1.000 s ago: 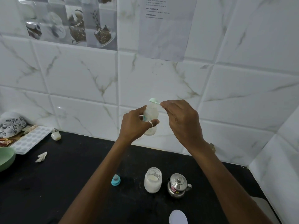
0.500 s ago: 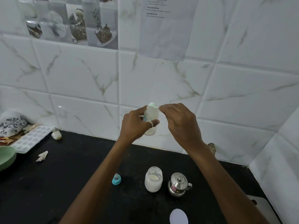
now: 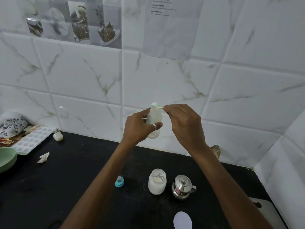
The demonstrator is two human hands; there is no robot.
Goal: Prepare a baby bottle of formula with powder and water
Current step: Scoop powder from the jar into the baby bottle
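**Desk:** What do you have on your feed?

**Operator:** I see a black counter (image 3: 66,187) running along a wall (image 3: 82,76) of white tiles with grey veins. A printed sheet of paper (image 3: 171,30) is stuck high up on it. Both hands are raised in front of the tiles, well above the counter.

**Desk:** Where is the bottle?

**Operator:** The baby bottle (image 3: 154,119) is in the left hand (image 3: 138,128). The fingers and thumb are wrapped round its middle, and one finger wears a ring (image 3: 154,126). I read the bottle as roughly upright, small and translucent, with cloudy white walls and a touch of teal print on the side. Its mouth is open with no teat on it. I cannot tell how much is inside.

**Desk:** And the other hand?

**Operator:** The right hand (image 3: 184,124) pinches the handle of a pale green spoon (image 3: 156,105) between its fingertips. The spoon's bowl sits right at the bottle's mouth.

**Desk:** What is below?

**Operator:** On the counter between my forearms stand a glass jar (image 3: 156,181) holding white powder and, just beside it on the right, a small steel pot (image 3: 182,187) with its cover on. A blue teat (image 3: 119,181) lies to the jar's left. A white lid (image 3: 182,220) lies near the bottom edge. Far left I see a green bowl (image 3: 6,158) and a white moulded tray (image 3: 33,140).
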